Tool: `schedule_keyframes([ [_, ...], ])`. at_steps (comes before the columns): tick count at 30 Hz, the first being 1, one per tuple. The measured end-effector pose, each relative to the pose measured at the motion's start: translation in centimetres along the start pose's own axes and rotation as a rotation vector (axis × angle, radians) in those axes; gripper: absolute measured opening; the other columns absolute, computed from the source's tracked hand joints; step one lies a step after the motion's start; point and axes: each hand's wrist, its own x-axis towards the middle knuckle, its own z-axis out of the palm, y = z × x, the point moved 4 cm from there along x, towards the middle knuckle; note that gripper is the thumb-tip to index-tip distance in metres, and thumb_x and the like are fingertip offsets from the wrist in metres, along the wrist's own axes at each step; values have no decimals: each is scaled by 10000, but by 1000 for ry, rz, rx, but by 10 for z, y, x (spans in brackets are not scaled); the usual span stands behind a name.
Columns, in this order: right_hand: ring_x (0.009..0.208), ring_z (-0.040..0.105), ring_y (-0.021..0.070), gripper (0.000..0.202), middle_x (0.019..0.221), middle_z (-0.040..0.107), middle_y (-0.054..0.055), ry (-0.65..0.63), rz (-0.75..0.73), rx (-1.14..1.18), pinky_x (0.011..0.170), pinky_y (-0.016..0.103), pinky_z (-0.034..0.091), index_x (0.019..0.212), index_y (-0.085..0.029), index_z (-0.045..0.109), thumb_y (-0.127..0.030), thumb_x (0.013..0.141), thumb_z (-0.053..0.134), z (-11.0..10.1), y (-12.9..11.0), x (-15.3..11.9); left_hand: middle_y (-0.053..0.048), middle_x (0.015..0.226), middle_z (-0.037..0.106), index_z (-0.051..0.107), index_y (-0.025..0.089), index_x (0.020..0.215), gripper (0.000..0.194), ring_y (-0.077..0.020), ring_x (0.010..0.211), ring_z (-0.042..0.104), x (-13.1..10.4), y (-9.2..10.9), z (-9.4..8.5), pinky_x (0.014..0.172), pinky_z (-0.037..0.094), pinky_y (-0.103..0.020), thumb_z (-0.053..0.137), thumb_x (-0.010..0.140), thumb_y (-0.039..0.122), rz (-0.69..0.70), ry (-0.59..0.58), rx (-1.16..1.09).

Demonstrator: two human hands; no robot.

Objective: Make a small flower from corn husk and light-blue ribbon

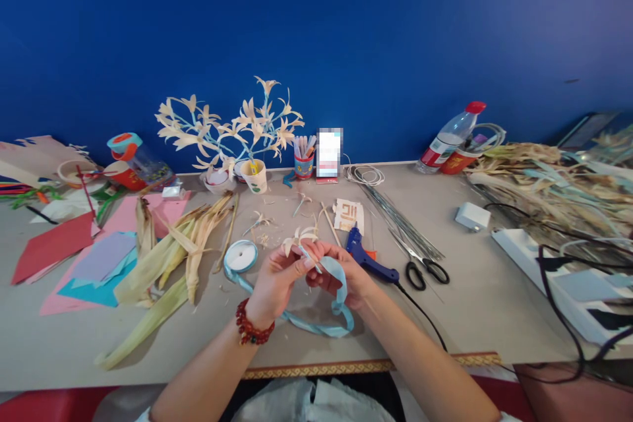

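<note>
My left hand [284, 277], with a red bead bracelet at the wrist, pinches the stem of a pale corn-husk flower [299, 239]. Close against it, my right hand [343, 269] has its fingers closed on a light blue ribbon [341, 287] at the flower's stem. From there the ribbon loops down over the table and runs left to its white spool [241, 255]. Just right of my right hand lies a blue hot glue gun [368, 257]. Black-handled scissors [420, 267] rest on wires farther right. My fingers partly hide the stem.
Corn husks [185, 250] and coloured paper [99, 270] lie on the left. Finished husk flowers stand in a paper cup [254, 178] at the back. Behind my hands are a phone [329, 155] and thin wires [395, 211]. A power strip [539, 277] with black cables lies right.
</note>
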Motion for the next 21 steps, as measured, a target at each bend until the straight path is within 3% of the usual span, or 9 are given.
schedule_keyframes([
  [21, 525, 590, 112, 233, 612, 668, 14, 30, 26, 8, 553, 228, 436, 707, -158, 586, -239, 659, 799, -3, 2, 0, -10, 770, 628, 633, 142, 739, 86, -105, 592, 571, 1, -2, -4, 554, 477, -249, 708, 763, 176, 14, 34, 10],
])
